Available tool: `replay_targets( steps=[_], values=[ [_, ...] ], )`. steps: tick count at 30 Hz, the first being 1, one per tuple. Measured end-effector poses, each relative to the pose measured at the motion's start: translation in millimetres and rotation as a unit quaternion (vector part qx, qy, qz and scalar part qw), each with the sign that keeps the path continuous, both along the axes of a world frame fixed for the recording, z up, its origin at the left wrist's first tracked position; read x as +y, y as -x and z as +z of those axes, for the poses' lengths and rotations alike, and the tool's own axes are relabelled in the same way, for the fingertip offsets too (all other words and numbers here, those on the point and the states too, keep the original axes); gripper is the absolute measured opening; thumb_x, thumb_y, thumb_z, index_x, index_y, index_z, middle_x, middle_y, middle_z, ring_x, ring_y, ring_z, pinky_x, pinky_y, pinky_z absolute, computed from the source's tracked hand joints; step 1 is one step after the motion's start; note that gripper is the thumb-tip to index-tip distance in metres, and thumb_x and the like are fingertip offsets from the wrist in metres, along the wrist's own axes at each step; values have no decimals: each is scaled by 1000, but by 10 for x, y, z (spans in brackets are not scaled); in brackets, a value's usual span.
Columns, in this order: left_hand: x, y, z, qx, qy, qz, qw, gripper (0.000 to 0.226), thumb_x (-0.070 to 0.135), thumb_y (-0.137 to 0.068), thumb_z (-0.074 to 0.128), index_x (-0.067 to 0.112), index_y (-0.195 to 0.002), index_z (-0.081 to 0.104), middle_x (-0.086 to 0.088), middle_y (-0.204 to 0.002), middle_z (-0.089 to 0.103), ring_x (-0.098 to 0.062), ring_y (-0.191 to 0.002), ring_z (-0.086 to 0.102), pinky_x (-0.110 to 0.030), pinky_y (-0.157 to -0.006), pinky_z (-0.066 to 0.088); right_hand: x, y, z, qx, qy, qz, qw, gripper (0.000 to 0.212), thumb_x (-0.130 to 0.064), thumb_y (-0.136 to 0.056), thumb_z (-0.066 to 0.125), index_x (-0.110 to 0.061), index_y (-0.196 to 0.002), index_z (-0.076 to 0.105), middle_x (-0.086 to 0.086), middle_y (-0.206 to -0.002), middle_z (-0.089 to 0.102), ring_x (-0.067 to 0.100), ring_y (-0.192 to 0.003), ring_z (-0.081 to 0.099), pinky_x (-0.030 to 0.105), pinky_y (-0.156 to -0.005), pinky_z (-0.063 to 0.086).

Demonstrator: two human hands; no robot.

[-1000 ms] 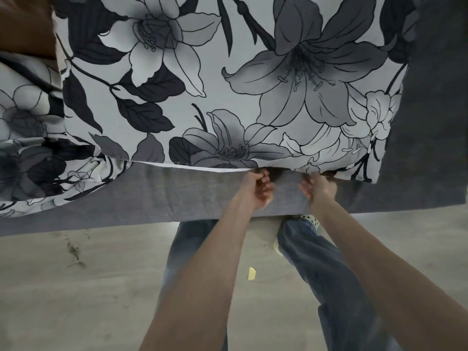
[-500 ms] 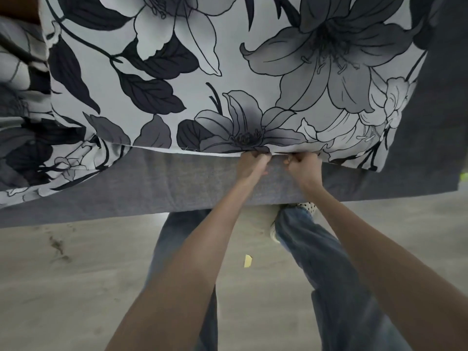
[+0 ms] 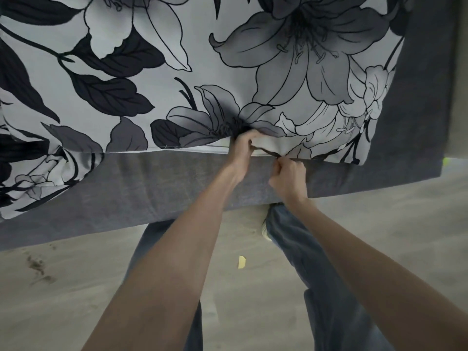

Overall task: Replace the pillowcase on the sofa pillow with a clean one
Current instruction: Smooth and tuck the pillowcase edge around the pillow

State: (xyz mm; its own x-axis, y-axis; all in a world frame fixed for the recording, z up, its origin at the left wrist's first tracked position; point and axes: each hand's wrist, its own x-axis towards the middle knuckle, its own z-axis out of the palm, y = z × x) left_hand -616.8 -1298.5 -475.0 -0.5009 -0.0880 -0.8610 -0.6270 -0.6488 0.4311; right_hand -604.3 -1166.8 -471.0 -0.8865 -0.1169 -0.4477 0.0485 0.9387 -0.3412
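A large pillow in a white pillowcase (image 3: 228,72) printed with grey and black lilies lies on the grey sofa seat (image 3: 152,188), its near edge toward me. My left hand (image 3: 244,148) pinches that near edge and lifts the fabric, so a pale inner layer shows under it. My right hand (image 3: 288,174) is closed just below and to the right, gripping the lower lip of the same edge. A second piece of the same floral fabric (image 3: 38,173) lies at the left, partly under the pillow.
The sofa's front edge runs across the middle of the view. Below it is a pale wood floor (image 3: 76,287) with a dark smudge at the left and a small yellow scrap (image 3: 241,262). My legs in blue jeans (image 3: 316,262) stand against the sofa.
The view has moved closer to the pillow. My hands have drawn apart at the near edge, the left lifting the top layer and the right pulling down, so the edge gapes.
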Motion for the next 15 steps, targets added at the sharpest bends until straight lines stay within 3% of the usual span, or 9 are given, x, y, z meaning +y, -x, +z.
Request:
replay_targets(
  steps=[2, 4, 6, 8, 10, 13, 15],
  values=[
    [-26, 30, -113, -10, -14, 6, 1000, 17, 12, -79, 63, 6, -93, 70, -6, -92, 69, -19, -92, 66, -31, -90, 46, -92, 7, -44, 1, -1, 2, 1000, 14, -1, -76, 52, 0, -61, 55, 20, -56, 59, 33, -50, 47, 31, -51, 32],
    [-4, -165, -139, -68, -8, -95, 993, 39, 42, -83, 66, 18, -114, 65, 6, -101, 68, -2, -90, 65, -32, -100, 30, -95, 23, -49, 0, 12, -6, 1000, 21, -8, -79, 54, -5, -59, 52, 15, -56, 59, 26, -50, 42, 29, -54, 33],
    [130, -403, -114, -100, -17, -125, 987, 46, 63, -78, 63, 29, -109, 62, 15, -97, 68, 7, -86, 63, -28, -96, 23, -33, 32, -20, -3, 37, -27, 999, 26, -11, -81, 55, -8, -57, 49, 15, -56, 60, 25, -49, 42, 29, -55, 32],
    [288, -532, -111, -103, -6, -42, 994, 42, 50, -76, 74, 17, -102, 67, 3, -95, 74, -5, -83, 70, -21, -87, 43, 27, 35, 40, -2, 61, -38, 997, 26, -9, -81, 54, -5, -56, 52, 18, -58, 63, 32, -50, 49, 34, -54, 38],
    [471, -486, -92, -87, 15, 1, 996, 37, 28, -77, 79, 3, -102, 69, -9, -96, 75, -18, -86, 71, -27, -78, 56, 104, 53, 72, -12, 67, -15, 998, 21, -6, -79, 54, -3, -60, 59, 17, -62, 66, 34, -55, 57, 35, -56, 41],
    [649, -308, -86, -101, 46, -11, 994, 16, 5, -79, 71, 4, -95, 70, -10, -97, 72, -26, -95, 68, -38, -88, 55, 290, 108, 58, -101, 106, -12, 989, 22, 1, -79, 53, -4, -87, 73, 12, -79, 74, 25, -72, 66, 30, -70, 51],
    [707, -190, -126, -135, 94, -4, 986, 15, -2, -80, 66, 6, -93, 67, -9, -92, 69, -24, -88, 66, -32, -80, 55, 405, 139, 18, -191, 145, -134, 962, 27, 4, -83, 52, -5, -97, 73, 12, -96, 74, 19, -87, 65, 30, -83, 51]
  ],
)
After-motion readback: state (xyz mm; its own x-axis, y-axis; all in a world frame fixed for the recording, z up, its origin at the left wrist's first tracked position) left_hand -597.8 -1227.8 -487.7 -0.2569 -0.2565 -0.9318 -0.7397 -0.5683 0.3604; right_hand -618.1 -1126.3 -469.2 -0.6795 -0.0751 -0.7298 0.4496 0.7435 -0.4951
